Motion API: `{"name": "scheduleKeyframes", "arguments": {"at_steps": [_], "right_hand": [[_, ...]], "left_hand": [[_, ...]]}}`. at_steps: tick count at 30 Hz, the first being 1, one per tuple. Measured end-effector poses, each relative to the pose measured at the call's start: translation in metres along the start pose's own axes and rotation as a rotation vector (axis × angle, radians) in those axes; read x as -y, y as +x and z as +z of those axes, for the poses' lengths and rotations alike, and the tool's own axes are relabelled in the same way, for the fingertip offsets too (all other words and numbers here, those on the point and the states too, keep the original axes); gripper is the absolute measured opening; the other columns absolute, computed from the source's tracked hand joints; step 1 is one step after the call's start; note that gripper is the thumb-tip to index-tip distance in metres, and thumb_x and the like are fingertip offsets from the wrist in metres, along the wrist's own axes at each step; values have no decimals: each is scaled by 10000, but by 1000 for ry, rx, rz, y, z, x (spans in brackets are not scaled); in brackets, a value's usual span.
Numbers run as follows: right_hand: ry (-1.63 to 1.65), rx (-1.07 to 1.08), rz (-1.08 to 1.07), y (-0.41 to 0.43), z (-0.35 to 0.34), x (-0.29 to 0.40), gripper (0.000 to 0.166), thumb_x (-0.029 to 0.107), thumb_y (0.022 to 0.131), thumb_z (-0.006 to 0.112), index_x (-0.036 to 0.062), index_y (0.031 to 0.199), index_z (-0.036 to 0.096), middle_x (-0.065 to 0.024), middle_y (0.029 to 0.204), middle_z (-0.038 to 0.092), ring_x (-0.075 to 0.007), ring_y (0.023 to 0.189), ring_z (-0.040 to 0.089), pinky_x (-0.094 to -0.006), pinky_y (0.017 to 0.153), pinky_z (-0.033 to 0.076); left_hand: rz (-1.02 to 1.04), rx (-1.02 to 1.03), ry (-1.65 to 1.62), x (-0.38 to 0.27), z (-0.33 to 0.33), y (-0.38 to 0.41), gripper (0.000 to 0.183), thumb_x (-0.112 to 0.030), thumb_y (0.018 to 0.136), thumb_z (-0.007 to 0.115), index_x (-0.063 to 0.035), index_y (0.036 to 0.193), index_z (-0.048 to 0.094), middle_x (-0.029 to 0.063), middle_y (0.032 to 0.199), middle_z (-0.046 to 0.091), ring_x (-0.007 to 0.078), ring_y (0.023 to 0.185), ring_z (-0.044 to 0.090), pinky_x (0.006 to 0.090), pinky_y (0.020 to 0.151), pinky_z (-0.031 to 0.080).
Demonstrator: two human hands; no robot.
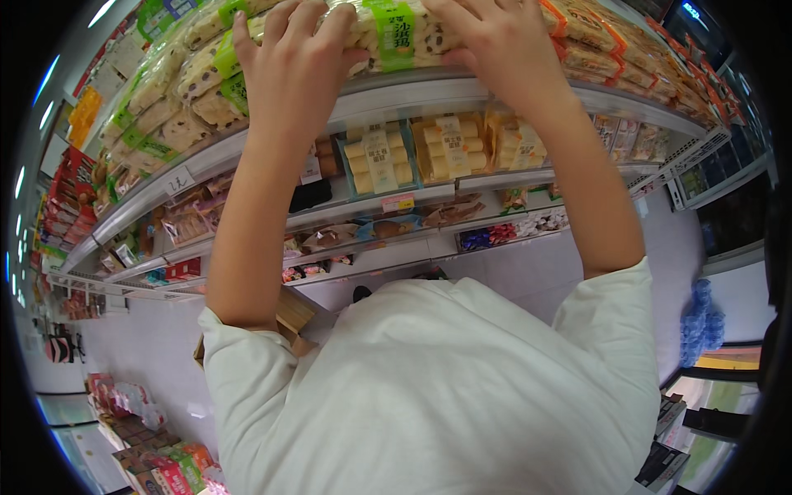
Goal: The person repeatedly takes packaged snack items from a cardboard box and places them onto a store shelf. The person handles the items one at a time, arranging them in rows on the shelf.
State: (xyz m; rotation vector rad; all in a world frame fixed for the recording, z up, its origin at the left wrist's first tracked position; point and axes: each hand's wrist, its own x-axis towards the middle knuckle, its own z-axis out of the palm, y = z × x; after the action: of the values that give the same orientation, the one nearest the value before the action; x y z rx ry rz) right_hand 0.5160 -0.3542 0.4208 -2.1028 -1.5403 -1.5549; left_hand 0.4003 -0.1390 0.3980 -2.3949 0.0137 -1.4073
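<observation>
Both my hands are at the top shelf [421, 90], on a clear bag of sachima [396, 34] with a bright green label and dark bits in its pale pastry. My left hand [297, 55] grips the bag's left side, its thumb on the front. At the right side, my right hand [489, 43] holds on with its thumb low. The bag sits just above the shelf's front edge; its far side is out of view. More green-labelled sachima bags [201, 86] are stacked to the left, and orange-trimmed bags [594, 49] to the right.
Packs of cream-coloured rolled cakes [377, 158] stand on the shelf below, with wrapped pastries [390, 227] lower down. A handwritten price tag [177, 180] hangs on the left shelf edge. An open cardboard box [300, 315] is by my left side; stacked cartons [167, 464] stand behind it.
</observation>
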Motion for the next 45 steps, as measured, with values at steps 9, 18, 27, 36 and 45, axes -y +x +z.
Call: {"name": "scheduleKeyframes", "arguments": {"at_steps": [9,18,27,36,45], "right_hand": [[4,160,-54,-2,7,0,586,186,812,771,65,1354,585,-101,1392,616,-293,1421,486,-532,1144,372],[35,237,4,5,-9,14,599,146,840,745,26,1396,558,-193,1454,568,-367,1440,457,-564,1141,372],[238,174,40,27,2,83,665,91,798,768,62,1429,558,-184,1385,608,-400,1331,538,-565,1138,375],[280,131,-4,41,34,78,616,45,817,793,68,1403,605,-164,1349,651,-342,1267,612,-440,1079,483],[693,-329,513,-2,27,174,348,45,957,640,4,1302,657,-172,1242,723,-290,1119,711,-378,932,571]], "left_hand": [[95,-6,22,1,-1,-4,399,-312,858,807,-177,1216,696,12,1212,692,247,1231,609,535,1148,363],[71,-312,-29,1,-1,-14,342,-200,943,706,-150,1274,641,127,1342,601,312,1286,574,633,1206,265],[-103,-25,-512,-5,-71,-162,306,-25,745,686,-39,1050,699,156,1207,665,345,1159,662,617,1134,373],[-665,259,-439,39,-160,-309,233,29,791,683,22,1024,685,181,1116,685,373,1042,662,493,984,520],[-1167,370,-114,96,-255,-431,140,9,918,638,12,1049,688,165,1019,700,343,941,692,390,843,555]]}}
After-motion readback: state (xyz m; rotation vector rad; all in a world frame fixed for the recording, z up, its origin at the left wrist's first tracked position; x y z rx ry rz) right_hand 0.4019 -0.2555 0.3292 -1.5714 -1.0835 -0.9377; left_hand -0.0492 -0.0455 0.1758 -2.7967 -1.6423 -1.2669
